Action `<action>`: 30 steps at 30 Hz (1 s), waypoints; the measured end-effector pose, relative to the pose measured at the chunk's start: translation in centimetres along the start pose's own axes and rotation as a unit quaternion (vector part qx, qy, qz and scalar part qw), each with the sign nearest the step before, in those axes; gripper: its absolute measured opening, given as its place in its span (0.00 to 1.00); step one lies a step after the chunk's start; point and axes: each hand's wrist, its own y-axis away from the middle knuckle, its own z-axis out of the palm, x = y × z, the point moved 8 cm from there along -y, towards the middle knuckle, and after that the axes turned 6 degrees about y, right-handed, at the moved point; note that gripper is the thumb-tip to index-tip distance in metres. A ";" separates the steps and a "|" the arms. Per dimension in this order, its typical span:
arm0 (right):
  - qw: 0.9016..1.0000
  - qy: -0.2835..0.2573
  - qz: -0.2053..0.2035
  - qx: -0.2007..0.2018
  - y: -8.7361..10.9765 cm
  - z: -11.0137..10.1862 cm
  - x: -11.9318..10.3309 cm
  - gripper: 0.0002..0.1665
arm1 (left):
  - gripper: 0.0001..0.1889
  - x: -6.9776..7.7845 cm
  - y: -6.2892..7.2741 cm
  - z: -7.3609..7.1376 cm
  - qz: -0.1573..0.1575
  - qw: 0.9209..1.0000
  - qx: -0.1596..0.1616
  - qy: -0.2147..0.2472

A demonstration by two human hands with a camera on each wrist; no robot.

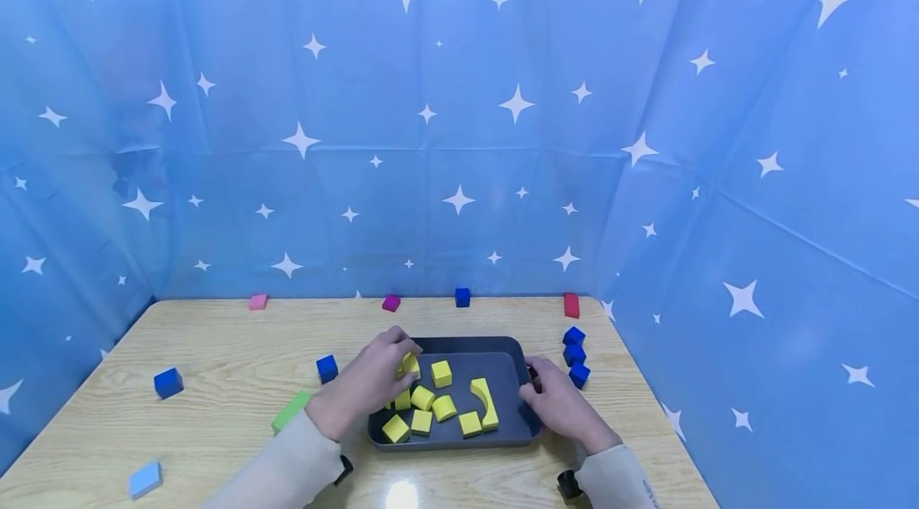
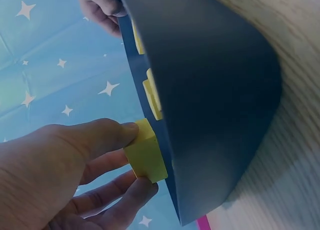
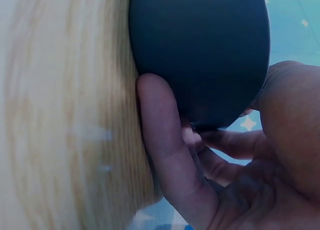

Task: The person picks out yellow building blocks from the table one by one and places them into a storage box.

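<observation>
A dark grey rectangular tray [image 1: 506, 393] sits on the table with several yellow blocks in it, among them cubes, short cylinders and a curved arch piece [image 1: 488, 407]. My left hand [image 1: 368, 379] reaches over the tray's left side. Between its thumb and fingertips it pinches a yellow block [image 2: 146, 152], seen at the tray's wall in the left wrist view. At the opposite end, my right hand [image 1: 565, 404] grips the tray's right edge, with the thumb over the rim and fingers at the outer wall [image 3: 200, 50].
Blue cubes [image 1: 574, 354] stand in a row right of the tray. Left of it lie a green block [image 1: 290, 412], blue cubes [image 1: 168, 383] and a light blue block [image 1: 145, 480]. Pink, magenta, blue and red [image 1: 571, 305] blocks line the far edge by the starry curtain.
</observation>
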 end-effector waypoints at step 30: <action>1.000 0.005 0.002 0.002 0.0 0.1 0.3 0.35 | 0.18 1.0 -0.8 1.6 0.049 0.998 -0.029 -0.015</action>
